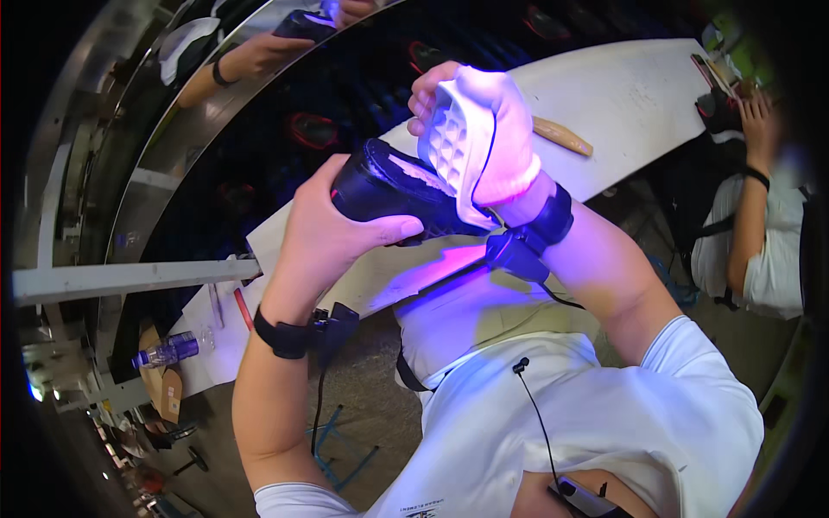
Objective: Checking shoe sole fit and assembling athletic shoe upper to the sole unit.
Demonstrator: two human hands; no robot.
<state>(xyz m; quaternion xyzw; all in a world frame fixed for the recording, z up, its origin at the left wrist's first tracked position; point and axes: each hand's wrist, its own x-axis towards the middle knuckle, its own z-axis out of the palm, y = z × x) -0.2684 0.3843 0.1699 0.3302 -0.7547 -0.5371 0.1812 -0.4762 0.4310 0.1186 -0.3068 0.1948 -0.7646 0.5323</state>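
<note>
My left hand (332,229) grips a black shoe upper (389,186) from below, with the thumb lying along its side. My right hand (492,129), in a white glove, is closed on a white sole (453,142) with a grid pattern. The sole is pressed against the black shoe and peels away from it at the top. Both hands are raised above a white worktable (622,95). Each wrist carries a black band with a small device.
A wooden tool (561,135) lies on the worktable beside my right hand. A dark conveyor (285,129) with shoe parts curves behind. Other people work at the top left (250,56) and at the right (751,173). A plastic bottle (168,350) lies at the lower left.
</note>
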